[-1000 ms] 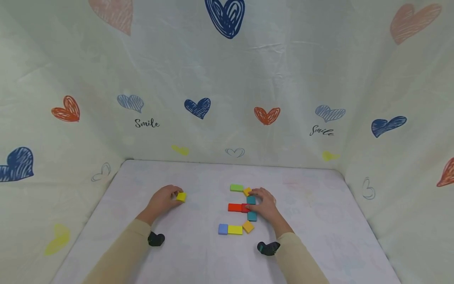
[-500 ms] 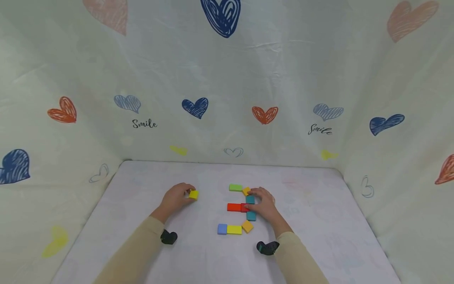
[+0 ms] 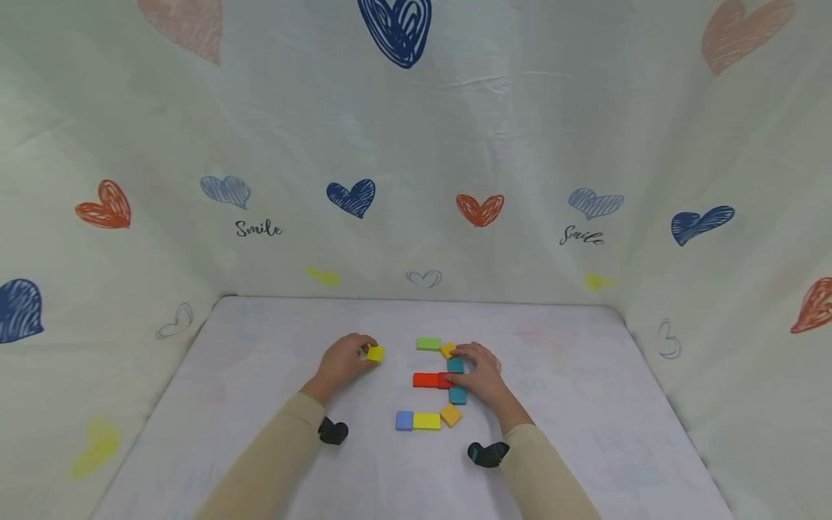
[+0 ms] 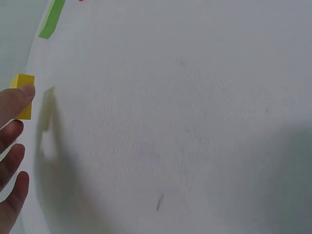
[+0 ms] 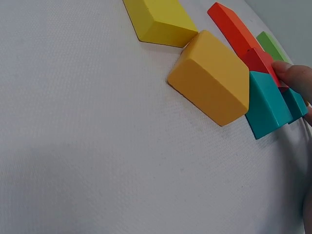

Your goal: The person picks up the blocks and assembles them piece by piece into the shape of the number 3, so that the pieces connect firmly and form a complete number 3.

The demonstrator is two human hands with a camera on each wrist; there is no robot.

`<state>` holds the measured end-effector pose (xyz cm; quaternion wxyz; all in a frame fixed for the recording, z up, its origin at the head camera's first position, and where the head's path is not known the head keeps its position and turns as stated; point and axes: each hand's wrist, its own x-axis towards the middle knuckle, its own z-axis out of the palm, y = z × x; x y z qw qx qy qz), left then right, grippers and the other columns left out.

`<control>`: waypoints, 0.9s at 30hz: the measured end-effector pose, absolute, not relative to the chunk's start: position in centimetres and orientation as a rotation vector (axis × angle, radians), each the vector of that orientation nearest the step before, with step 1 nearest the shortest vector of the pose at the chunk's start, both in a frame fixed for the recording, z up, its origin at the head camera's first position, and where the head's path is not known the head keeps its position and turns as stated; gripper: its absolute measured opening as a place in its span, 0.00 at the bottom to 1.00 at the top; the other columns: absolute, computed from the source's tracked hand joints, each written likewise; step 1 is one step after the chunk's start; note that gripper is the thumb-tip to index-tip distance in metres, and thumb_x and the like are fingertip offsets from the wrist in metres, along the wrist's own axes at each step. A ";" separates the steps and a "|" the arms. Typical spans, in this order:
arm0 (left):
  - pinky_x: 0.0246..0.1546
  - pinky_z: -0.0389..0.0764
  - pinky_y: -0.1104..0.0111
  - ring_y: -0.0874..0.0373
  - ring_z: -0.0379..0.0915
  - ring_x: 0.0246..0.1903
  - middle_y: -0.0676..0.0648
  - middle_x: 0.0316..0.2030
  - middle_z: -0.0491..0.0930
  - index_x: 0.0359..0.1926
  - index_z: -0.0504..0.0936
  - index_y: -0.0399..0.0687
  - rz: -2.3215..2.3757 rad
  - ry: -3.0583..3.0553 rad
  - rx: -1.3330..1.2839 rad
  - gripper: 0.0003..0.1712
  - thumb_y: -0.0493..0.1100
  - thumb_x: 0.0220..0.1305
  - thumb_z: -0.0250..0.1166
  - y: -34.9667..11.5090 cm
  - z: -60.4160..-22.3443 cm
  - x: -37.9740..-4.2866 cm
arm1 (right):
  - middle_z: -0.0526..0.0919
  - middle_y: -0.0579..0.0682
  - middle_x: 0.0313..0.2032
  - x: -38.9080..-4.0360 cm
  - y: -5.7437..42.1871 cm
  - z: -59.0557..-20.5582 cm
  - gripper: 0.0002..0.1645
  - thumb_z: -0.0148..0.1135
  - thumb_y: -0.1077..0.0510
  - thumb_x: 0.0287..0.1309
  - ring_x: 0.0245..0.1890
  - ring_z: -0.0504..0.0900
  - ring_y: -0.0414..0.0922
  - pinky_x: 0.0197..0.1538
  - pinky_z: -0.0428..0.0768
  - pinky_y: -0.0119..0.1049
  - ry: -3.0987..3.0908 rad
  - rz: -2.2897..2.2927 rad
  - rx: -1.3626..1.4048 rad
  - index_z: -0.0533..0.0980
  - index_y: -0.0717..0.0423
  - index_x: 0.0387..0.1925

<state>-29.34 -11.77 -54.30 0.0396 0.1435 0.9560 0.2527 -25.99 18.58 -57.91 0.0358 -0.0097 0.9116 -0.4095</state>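
My left hand (image 3: 342, 361) pinches a small yellow block (image 3: 375, 354) between thumb and fingers. In the left wrist view this yellow block (image 4: 25, 97) is held up off the table, its shadow beside it. My right hand (image 3: 482, 372) rests at the block arrangement, its thumb on the small red block (image 5: 261, 62) and a fingertip by the far orange block (image 3: 447, 349). Two teal blocks (image 3: 456, 365) stand in a column, with the red block beside them. A longer orange-red block (image 3: 425, 380) runs left from there. The fingers' far side is hidden in the right wrist view.
A green block (image 3: 428, 344) lies at the far end of the arrangement. Nearer me are a blue block (image 3: 404, 421), a long yellow block (image 3: 427, 421) and a turned orange block (image 3: 451, 415). A white cloth with printed hearts (image 3: 351, 198) surrounds the white table (image 3: 273, 318).
My left hand has moved right with the yellow block, closer to the green block. My right hand stays at the arrangement. The head view has turned slightly.
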 end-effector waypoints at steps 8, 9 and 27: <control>0.44 0.77 0.62 0.56 0.72 0.35 0.51 0.35 0.78 0.47 0.84 0.48 0.756 2.921 0.361 0.20 0.44 0.53 0.76 -9.0 -54.4 -29.6 | 0.74 0.49 0.61 -25.8 18.7 -58.1 0.26 0.77 0.50 0.47 0.71 0.53 0.55 0.68 0.43 0.61 2.797 -1.260 -0.028 0.80 0.45 0.51; 0.44 0.77 0.62 0.56 0.72 0.36 0.51 0.35 0.78 0.47 0.84 0.48 0.755 2.919 0.358 0.20 0.44 0.53 0.76 -8.7 -54.5 -29.7 | 0.74 0.49 0.61 -25.8 18.7 -58.1 0.27 0.77 0.50 0.47 0.71 0.54 0.55 0.68 0.43 0.62 2.800 -1.258 -0.033 0.80 0.45 0.51; 0.47 0.77 0.62 0.55 0.72 0.38 0.51 0.36 0.78 0.47 0.84 0.49 0.739 2.929 0.286 0.20 0.44 0.53 0.76 -5.9 -54.9 -31.4 | 0.73 0.47 0.61 -26.1 18.7 -58.1 0.28 0.77 0.49 0.47 0.71 0.53 0.54 0.68 0.43 0.61 2.788 -1.245 -0.020 0.80 0.42 0.52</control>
